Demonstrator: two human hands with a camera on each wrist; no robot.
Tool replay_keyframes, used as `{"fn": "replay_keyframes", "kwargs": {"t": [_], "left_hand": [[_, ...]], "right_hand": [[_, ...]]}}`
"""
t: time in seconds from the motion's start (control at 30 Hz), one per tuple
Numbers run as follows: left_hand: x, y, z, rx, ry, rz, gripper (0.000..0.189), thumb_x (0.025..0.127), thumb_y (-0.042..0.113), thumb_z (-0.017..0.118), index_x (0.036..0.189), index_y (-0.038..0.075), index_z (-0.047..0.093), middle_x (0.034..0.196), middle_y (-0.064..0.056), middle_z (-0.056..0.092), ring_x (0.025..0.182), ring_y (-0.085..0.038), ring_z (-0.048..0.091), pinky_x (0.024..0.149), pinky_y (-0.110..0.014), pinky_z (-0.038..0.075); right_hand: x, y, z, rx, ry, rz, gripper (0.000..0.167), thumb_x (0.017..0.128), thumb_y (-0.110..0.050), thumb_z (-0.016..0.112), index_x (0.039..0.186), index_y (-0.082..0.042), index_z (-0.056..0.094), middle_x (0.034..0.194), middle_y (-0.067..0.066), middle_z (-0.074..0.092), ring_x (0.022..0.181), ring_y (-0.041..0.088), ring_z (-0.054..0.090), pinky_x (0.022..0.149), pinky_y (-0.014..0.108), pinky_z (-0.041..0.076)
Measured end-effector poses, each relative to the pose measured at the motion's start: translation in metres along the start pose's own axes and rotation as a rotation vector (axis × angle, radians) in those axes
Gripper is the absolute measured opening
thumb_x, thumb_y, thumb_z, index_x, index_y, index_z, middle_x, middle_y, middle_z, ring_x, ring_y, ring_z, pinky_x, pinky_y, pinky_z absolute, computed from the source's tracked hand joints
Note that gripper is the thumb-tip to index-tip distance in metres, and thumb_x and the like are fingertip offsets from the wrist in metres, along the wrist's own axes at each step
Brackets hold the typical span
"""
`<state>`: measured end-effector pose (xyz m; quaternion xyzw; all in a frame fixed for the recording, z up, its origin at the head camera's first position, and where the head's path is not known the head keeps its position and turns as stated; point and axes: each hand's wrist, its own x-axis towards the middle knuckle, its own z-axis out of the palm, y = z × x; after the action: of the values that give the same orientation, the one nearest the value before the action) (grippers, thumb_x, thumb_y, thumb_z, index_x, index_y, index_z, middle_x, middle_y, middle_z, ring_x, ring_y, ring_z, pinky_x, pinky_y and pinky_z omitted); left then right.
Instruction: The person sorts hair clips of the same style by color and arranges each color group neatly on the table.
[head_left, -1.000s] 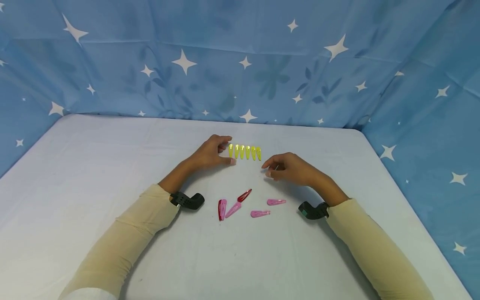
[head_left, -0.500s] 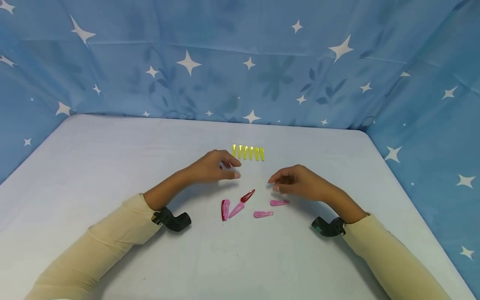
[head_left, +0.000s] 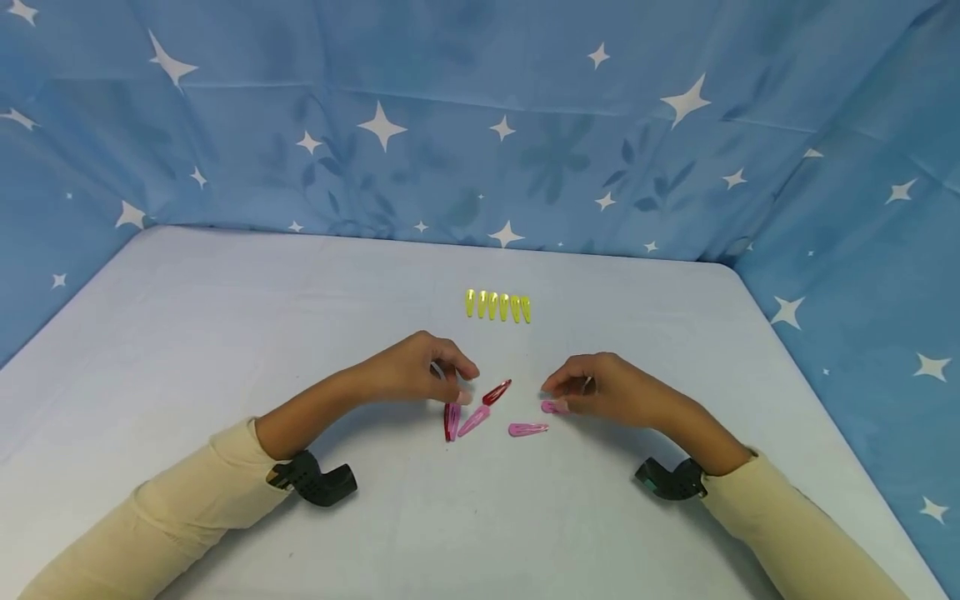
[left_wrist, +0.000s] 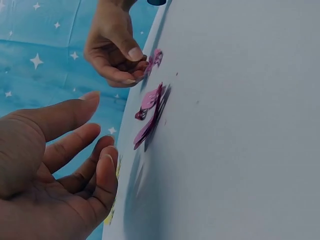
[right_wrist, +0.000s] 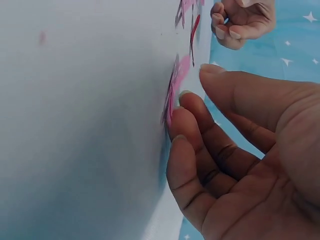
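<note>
My left hand [head_left: 420,371] hovers just behind a red snap hair clip [head_left: 447,423] and a pink hair clip [head_left: 454,425] lying side by side. In the left wrist view its fingers are loosely bent, with a gap to the thumb and nothing held. My right hand [head_left: 618,390] reaches over another pink hair clip [head_left: 549,407], partly covering it. The right wrist view shows this thumb apart from the fingers, fingertips close to the table. Between the hands lie a slanted red clip [head_left: 497,392], a pink clip [head_left: 473,421] touching its end, and a separate pink clip [head_left: 528,429].
Several yellow hair clips [head_left: 492,306] stand in a neat row farther back on the white table [head_left: 450,525]. A blue curtain [head_left: 435,167] with white stars rises behind the table and along its sides.
Both hands have drawn back from beside the yellow row toward the pink and red clips. The left has come down to the paired clips, the right over the rightmost pink clip.
</note>
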<state>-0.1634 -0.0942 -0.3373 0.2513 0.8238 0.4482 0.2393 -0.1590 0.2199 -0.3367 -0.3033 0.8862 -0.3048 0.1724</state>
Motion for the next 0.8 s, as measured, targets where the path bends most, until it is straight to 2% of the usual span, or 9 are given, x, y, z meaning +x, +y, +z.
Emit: {"fn": "replay_keyframes", "kwargs": {"t": [0.1,0.27,0.5,0.8], "left_hand": [[-0.001,-0.002,0.003,0.006,-0.004,-0.007,0.034,0.083,0.017,0.078,0.116,0.008,0.073,0.112,-0.004,0.069,0.091,-0.014,0.063,0.073,-0.030,0.056],[-0.002,-0.006,0.005,0.030,-0.014,-0.022,0.037,0.081,0.015,0.080,0.116,0.006,0.072,0.109,-0.003,0.068,0.090,-0.014,0.060,0.075,-0.027,0.054],[-0.005,-0.008,0.010,0.108,-0.021,-0.021,0.043,0.078,0.016,0.082,0.119,0.008,0.071,0.106,0.000,0.066,0.090,-0.014,0.057,0.078,-0.026,0.052],[-0.007,-0.007,0.011,0.146,-0.029,0.025,0.033,0.081,0.010,0.079,0.113,0.007,0.073,0.098,0.001,0.065,0.086,-0.012,0.057,0.076,-0.024,0.052]], "right_hand": [[-0.001,-0.002,0.001,-0.001,-0.009,0.013,0.023,0.088,-0.010,0.073,0.110,-0.017,0.074,0.099,-0.007,0.070,0.084,0.010,0.058,0.074,0.022,0.052],[-0.003,-0.004,0.003,-0.021,0.007,0.036,0.023,0.088,-0.008,0.072,0.109,-0.017,0.074,0.094,-0.007,0.068,0.080,0.013,0.056,0.069,0.022,0.050],[-0.002,-0.005,0.009,-0.041,-0.011,0.032,0.027,0.089,-0.008,0.071,0.115,-0.016,0.072,0.092,-0.004,0.061,0.072,0.013,0.051,0.063,0.021,0.045],[-0.002,-0.007,0.010,-0.020,-0.007,0.034,0.017,0.089,-0.006,0.070,0.101,-0.017,0.070,0.088,-0.005,0.062,0.072,0.012,0.053,0.064,0.021,0.047]]}}
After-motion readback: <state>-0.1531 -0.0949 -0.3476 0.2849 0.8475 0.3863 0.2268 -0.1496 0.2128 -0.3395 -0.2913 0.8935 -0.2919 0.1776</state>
